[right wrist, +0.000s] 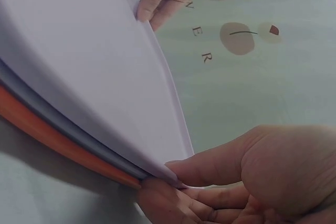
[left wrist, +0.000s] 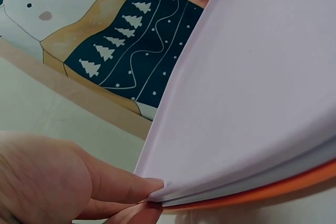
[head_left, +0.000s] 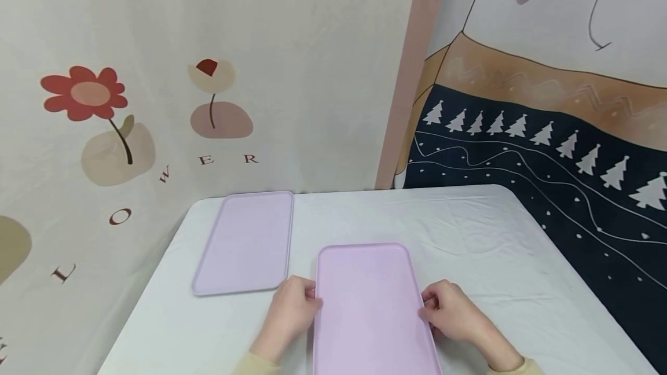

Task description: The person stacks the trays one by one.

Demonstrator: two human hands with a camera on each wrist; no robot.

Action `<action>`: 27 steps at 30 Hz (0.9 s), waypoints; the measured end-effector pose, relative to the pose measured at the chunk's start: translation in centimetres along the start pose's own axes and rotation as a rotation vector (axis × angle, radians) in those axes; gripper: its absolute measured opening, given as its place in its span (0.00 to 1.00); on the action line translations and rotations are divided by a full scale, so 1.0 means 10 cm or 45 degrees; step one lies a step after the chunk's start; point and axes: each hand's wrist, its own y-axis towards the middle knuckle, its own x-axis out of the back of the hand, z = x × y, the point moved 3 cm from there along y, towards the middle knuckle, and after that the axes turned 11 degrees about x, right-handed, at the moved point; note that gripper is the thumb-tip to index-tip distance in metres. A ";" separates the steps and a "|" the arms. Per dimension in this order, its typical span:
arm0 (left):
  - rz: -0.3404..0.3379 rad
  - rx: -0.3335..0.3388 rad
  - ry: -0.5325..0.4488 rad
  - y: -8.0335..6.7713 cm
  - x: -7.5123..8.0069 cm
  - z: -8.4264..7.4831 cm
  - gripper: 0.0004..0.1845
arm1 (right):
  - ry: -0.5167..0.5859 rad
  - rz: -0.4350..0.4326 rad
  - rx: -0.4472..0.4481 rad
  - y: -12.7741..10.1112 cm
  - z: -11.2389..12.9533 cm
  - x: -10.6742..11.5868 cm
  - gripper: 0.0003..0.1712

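Left hand (head_left: 289,311) and right hand (head_left: 452,312) pinch the long edges of a pale lilac tray (head_left: 370,305) (orange one beneath).

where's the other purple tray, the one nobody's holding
In the head view, the free purple tray lies flat on the white table, at its far-left corner by the flower wall cloth, just beyond and left of the left hand and the held tray.
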 end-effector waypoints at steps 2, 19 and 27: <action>-0.008 0.001 0.010 0.01 0.01 0.01 0.16 | -0.008 0.000 0.002 0.00 0.00 -0.01 0.02; 0.052 0.022 0.052 0.01 0.04 -0.01 0.16 | -0.016 0.035 -0.021 -0.06 0.03 -0.02 0.02; 0.049 0.003 0.009 -0.01 0.09 -0.02 0.19 | -0.028 0.047 -0.029 -0.08 0.05 -0.05 0.02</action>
